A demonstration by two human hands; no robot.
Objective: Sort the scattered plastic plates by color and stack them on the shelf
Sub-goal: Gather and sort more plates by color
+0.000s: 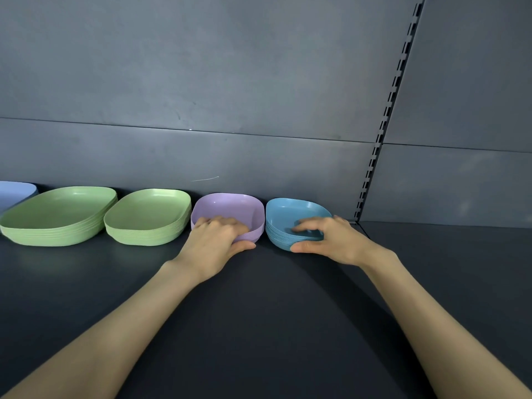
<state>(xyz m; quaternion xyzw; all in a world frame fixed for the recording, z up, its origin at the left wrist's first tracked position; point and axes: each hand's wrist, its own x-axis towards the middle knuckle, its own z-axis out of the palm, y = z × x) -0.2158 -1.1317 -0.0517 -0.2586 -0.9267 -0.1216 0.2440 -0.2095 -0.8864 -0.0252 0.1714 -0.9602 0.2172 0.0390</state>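
Five piles of plates in a row along the back of the dark shelf (259, 312), all sitting up against the grey back panel (230, 82). Far left there's a pale blue plate (14, 194), mostly cut off by the edge of the view, so I can't tell if it's a stack or a single one. Next is the big green stack (57, 217), wide and oval. Just beside it, pretty much touching, is the smaller green stack (149, 217).

Then comes the purple stack (230, 205), deeper and more bowl-like, right beside the smaller green one. The left hand (214, 243) has hold of it at the near rim: fingers curled over into the top plate, thumb stretched along the near side low down by the shelf.

A small gap, then the teal stack (290, 210). The right hand (331, 240) grips that one the same way, fingers hooked inside the top plate and thumb pressed on the outside of the near wall. Both stacks look to be resting on the shelf.

Right of the teal stack a slotted metal upright (385, 119) runs up the back panel at a slant.
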